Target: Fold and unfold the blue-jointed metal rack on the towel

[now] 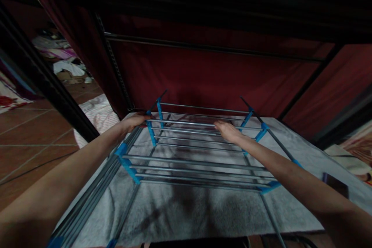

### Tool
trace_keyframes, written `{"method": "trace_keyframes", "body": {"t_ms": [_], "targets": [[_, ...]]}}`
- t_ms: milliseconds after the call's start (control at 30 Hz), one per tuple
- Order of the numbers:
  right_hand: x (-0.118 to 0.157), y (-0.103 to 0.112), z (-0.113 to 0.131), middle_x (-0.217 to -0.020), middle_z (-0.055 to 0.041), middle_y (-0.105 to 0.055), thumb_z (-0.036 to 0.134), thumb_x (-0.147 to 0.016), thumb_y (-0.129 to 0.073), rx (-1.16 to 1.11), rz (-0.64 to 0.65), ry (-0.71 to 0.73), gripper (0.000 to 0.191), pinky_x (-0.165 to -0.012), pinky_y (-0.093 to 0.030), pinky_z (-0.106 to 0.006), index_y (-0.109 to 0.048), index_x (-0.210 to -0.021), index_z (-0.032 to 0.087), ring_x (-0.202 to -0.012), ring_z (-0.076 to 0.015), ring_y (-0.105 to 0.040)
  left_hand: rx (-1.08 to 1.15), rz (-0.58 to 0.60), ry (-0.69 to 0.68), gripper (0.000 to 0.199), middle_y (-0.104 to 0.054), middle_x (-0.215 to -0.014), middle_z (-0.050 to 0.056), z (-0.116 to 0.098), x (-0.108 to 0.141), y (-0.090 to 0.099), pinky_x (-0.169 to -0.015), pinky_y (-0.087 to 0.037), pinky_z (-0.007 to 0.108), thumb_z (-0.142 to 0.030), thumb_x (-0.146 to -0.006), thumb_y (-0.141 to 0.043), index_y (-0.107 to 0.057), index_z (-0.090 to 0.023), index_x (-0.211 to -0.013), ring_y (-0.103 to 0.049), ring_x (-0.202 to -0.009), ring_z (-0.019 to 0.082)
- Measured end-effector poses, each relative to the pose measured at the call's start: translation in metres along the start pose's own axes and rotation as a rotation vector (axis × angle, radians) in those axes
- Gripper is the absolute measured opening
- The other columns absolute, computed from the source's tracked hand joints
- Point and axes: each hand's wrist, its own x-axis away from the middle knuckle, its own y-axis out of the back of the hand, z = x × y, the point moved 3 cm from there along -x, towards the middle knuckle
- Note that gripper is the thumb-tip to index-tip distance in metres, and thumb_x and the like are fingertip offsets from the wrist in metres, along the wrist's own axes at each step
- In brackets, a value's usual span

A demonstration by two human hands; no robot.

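Observation:
A rack [197, 162] of thin grey metal rods joined by blue plastic connectors [128, 165] lies on a pale grey blanket [186, 213]. At its far left side, my left hand [134, 121] is closed around the area of a blue connector, its fingertips partly hidden. My right hand [228, 131] grips one of the long cross rods right of the middle, fingers curled over it. Several loose grey rods [93, 190] lie side by side under my left forearm. Dark rods run through the connectors on both sides of the rack.
A dark metal frame [215, 49] with red curtain cloth [197, 77] stands behind the blanket. A dark flat object [335, 185] lies at the right. To the left are a tiled floor [31, 135], striped cloth [99, 116] and a pile of clothes [68, 68].

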Motion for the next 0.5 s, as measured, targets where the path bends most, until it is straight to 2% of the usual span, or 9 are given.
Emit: {"method": "trace_keyframes", "body": {"t_ms": [200,400,500], "targets": [[-0.001,-0.002,-0.0021,-0.116,-0.014,-0.067,0.016,-0.105,-0.038,-0.023,0.014,0.021,0.027,-0.088,-0.043,-0.027,-0.062,-0.117,0.013,-0.107,-0.0207,-0.064,0.121,0.211,-0.008,0.061,-0.074,-0.104,0.008,0.0024,0.0001,0.0106,-0.076,-0.06,0.029,-0.032,-0.041,-0.095,-0.072,-0.019,-0.096,-0.069,-0.096,0.023],[-0.0026,-0.0072,-0.0059,-0.113,-0.0145,-0.067,0.017,-0.105,-0.037,-0.032,0.016,0.057,0.028,-0.089,-0.043,-0.028,-0.063,-0.115,0.014,-0.105,-0.0211,-0.064,0.032,0.191,-0.043,0.057,-0.074,-0.095,0.007,0.0006,-0.0018,0.0093,-0.076,-0.06,0.032,-0.032,-0.042,-0.092,-0.07,-0.017,-0.093,-0.07,-0.092,0.025],[-0.0024,-0.0075,-0.0077,-0.114,-0.0145,-0.067,0.017,-0.105,-0.037,-0.049,0.003,0.072,0.028,-0.09,-0.043,-0.029,-0.062,-0.117,0.013,-0.105,-0.0212,-0.063,0.013,0.215,-0.039,0.059,-0.074,-0.095,0.007,-0.0006,-0.0003,0.008,-0.08,-0.059,0.035,-0.026,-0.044,-0.085,-0.069,-0.017,-0.1,-0.07,-0.094,0.027]]}}
